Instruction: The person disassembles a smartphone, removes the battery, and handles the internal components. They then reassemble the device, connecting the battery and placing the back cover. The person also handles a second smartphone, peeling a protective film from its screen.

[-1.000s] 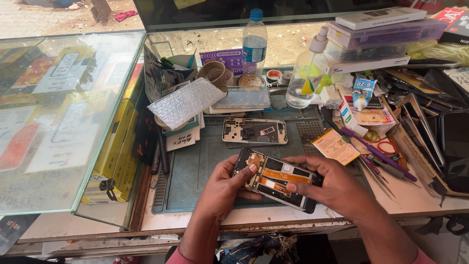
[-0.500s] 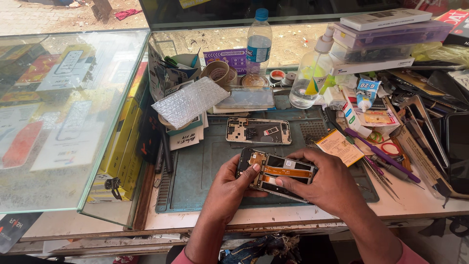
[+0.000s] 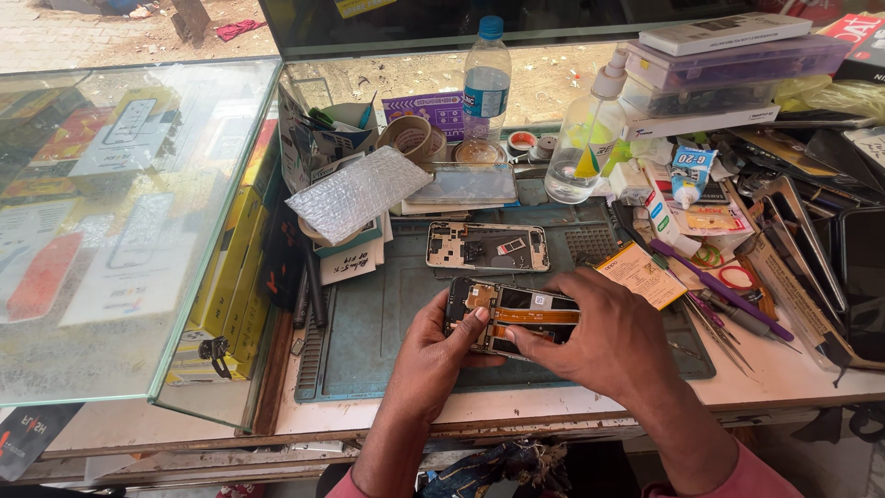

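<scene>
An opened phone (image 3: 513,314) with its back off, orange flex cable showing, is held just above a blue-green work mat (image 3: 369,318). My left hand (image 3: 437,349) grips its left end, thumb on the inner parts. My right hand (image 3: 604,339) covers its right end, fingers pressing on the inside near the cable. A second phone frame (image 3: 487,247) lies flat on the mat just beyond.
A glass display case (image 3: 120,203) fills the left. Behind the mat stand a water bottle (image 3: 486,78), a spray bottle (image 3: 585,138), tape rolls and bubble wrap (image 3: 355,192). Tweezers, a purple tool (image 3: 714,286), a glue tube and stacked boxes crowd the right.
The opened phone and both hands have shifted slightly away from me on the mat. My right hand now covers more of the phone's right end.
</scene>
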